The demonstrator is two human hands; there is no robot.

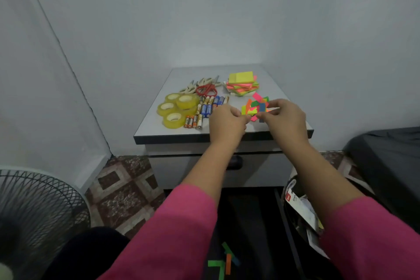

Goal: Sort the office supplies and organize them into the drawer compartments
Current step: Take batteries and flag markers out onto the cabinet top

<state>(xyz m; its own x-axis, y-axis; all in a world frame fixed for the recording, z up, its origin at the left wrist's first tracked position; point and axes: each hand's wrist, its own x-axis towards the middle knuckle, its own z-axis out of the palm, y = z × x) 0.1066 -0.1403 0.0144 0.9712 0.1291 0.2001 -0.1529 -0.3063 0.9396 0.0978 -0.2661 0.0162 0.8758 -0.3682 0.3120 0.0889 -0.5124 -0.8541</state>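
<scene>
Pink sleeves fill the bottom of the view, both bare forearms reaching forward over a dark lap where a few green and orange paper strips lie. Beyond stands a small grey cabinet against a pale wall, its drawer closed, on a patterned tile floor; a fan guard sits at the left.

Left hand is curled knuckles-up near the front edge of the tabletop, fingertips pinching at the near edge of the neon sticky flags. Right hand arches over the pile's right side, thumb and fingers closed on some flags.

Behind the flags a stack of sticky notes sits toward the back right corner. Batteries lie just left of the left hand, tape rolls by the left edge, scissors behind them.
</scene>
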